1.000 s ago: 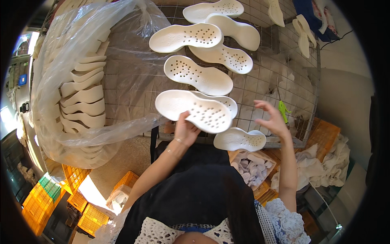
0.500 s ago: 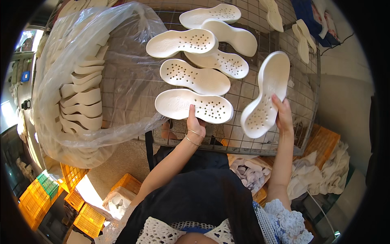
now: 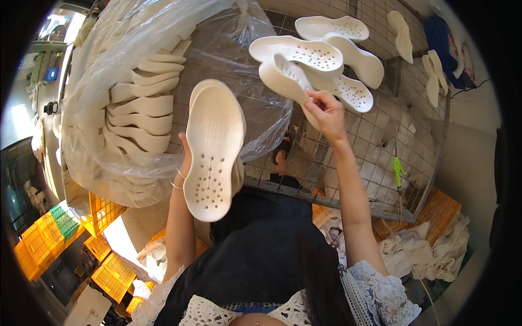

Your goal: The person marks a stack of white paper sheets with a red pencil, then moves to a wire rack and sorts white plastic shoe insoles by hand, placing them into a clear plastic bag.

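Observation:
My left hand (image 3: 185, 158) is closed round a small stack of cream-white shoe soles, mostly behind it. The top sole (image 3: 215, 142) stands nearly upright, with a cluster of small holes at its lower end. Further right, my right hand (image 3: 329, 118) pinches the near end of another white sole (image 3: 283, 80), which tilts up to the left. Just beyond it, several holed soles overlap on the wire rack, among them a near one (image 3: 291, 50), a lower one (image 3: 354, 93) and a far one (image 3: 333, 27).
On the left, a clear plastic bag (image 3: 247, 70) holds rows of stacked soles (image 3: 149, 106). A green-handled tool (image 3: 398, 171) hangs at the wire rack's (image 3: 375, 193) right side. More soles (image 3: 401, 35) lie at the far right. Orange crates (image 3: 114, 277) and white cloth (image 3: 429, 247) are below.
My left hand has lifted soles off the rack, leftwards, and tipped them upright. My right hand has moved left and up and now grips a different-lying sole. The green-handled tool has come into sight.

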{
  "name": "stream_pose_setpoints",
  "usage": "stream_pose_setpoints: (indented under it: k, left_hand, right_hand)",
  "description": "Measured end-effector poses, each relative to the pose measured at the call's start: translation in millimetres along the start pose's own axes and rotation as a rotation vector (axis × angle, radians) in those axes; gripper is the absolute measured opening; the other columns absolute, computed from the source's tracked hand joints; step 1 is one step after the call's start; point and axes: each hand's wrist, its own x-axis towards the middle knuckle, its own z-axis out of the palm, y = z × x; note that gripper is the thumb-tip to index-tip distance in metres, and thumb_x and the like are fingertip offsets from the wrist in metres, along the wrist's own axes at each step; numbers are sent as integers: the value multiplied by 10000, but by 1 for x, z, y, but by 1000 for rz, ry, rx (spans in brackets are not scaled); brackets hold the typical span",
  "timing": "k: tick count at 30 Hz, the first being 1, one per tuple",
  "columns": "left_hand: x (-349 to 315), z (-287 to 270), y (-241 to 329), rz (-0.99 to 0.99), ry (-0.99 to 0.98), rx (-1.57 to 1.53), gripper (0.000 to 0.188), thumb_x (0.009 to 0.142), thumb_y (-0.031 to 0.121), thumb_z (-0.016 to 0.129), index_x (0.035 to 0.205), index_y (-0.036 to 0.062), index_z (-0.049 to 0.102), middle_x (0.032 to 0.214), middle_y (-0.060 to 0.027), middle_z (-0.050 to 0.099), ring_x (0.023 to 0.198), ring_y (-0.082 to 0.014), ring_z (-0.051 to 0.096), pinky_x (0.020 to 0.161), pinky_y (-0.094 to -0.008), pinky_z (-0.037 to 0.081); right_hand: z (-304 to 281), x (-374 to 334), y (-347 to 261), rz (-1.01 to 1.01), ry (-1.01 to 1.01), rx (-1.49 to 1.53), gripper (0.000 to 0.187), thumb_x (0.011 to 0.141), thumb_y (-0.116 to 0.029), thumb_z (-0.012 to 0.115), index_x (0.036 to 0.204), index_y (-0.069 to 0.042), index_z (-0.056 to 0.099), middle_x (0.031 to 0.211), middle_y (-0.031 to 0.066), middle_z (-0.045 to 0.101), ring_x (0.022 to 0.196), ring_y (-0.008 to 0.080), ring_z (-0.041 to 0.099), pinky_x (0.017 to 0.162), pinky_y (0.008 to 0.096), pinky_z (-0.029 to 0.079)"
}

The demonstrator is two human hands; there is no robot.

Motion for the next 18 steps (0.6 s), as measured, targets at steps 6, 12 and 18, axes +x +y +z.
stream_pose_setpoints:
  k: [6,12,18]
  left_hand:
    - [25,-22,6,408,253,1794,894,816,448,703,1521,186,220,1175,-359,467,1094,-468,525,938,-475,453]
    - [51,-67,-26,498,343,1169,584,930,334,615,1387,26,421,1195,-195,513,1035,-324,537,888,-415,463]
    - [18,-31,-21,585,179,896,430,1040,338,392,1171,-34,563,1187,-119,516,1021,-196,514,927,-336,418]
  right_hand:
    - [33,-33,-2,64,-515,295,250,907,-92,577,1124,-19,676,1159,76,603,1038,173,579,937,298,459]
    - [55,-83,9,265,-393,-206,501,807,-291,733,1215,-22,625,1026,127,562,1006,253,547,900,335,442]
    - [15,-82,-53,-33,-230,-140,466,810,-104,666,1267,-39,605,1103,105,528,1025,225,568,840,309,482]
